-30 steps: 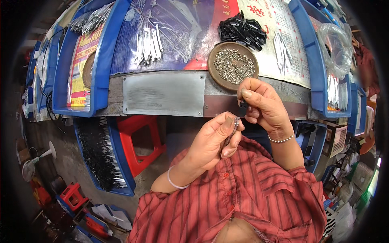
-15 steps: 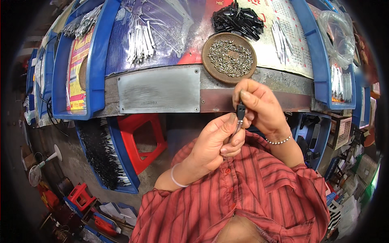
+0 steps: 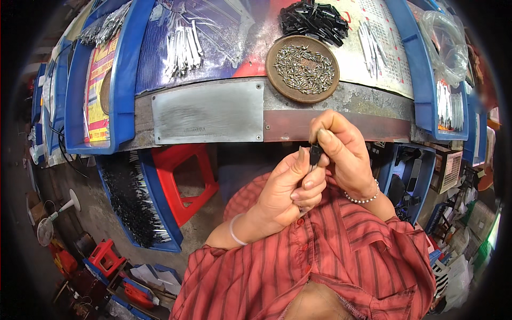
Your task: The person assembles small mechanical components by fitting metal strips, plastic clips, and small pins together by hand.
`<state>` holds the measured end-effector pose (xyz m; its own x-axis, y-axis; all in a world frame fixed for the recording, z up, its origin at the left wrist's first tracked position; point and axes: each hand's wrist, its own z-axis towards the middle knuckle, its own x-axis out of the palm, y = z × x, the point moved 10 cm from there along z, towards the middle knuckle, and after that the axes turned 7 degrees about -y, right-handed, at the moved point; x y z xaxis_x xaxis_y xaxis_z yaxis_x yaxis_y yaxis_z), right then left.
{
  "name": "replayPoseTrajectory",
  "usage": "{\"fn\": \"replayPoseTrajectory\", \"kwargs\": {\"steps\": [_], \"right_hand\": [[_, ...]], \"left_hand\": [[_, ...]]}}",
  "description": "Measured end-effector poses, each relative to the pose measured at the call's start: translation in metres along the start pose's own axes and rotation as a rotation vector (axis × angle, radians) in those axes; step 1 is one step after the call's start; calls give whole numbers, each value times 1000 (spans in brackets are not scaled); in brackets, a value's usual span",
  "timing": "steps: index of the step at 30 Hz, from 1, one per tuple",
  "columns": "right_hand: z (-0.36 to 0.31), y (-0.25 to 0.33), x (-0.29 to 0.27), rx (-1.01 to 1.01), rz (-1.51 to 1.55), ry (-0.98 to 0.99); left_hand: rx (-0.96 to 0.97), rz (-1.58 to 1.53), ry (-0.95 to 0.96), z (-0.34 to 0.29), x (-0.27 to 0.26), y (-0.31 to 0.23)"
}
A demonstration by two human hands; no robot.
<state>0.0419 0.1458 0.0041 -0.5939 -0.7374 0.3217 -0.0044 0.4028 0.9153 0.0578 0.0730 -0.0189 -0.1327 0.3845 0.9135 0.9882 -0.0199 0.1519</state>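
Before my chest, both hands meet around a small black plastic part (image 3: 316,153). A thin silvery metal piece runs down from it into the curled fingers of my left hand (image 3: 285,186), which is closed around it with the thumb up alongside. My right hand (image 3: 346,152) is closed in a pinch at the top of the black part; whether a tiny piece sits between its fingertips is hidden. Just beyond the hands, a round brown dish (image 3: 272,82) of small metal pins rests at the bench edge. Behind it lies a heap of black plastic parts (image 3: 314,22).
Silvery strips (image 3: 184,48) lie on the bench at left, more strips (image 3: 372,48) at right. Blue bins (image 3: 124,90) flank the bench. Below stand a red stool (image 3: 173,186) and a blue bin of black-handled parts (image 3: 128,197). A metal plate (image 3: 208,112) covers the front edge.
The black part has tilted and sits slightly lower between my hands. My right hand has come down a little and still pinches at its top. The whole view has shifted slightly.
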Motion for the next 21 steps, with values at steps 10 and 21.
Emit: {"fn": "replayPoseTrajectory", "kwargs": {"steps": [10,21], "right_hand": [[6,-14,3,172,93,86],[9,-2,12,141,53,96]], "left_hand": [[-48,55,-44,0,-4,1],[31,-20,-22,0,-2,-4]]}}
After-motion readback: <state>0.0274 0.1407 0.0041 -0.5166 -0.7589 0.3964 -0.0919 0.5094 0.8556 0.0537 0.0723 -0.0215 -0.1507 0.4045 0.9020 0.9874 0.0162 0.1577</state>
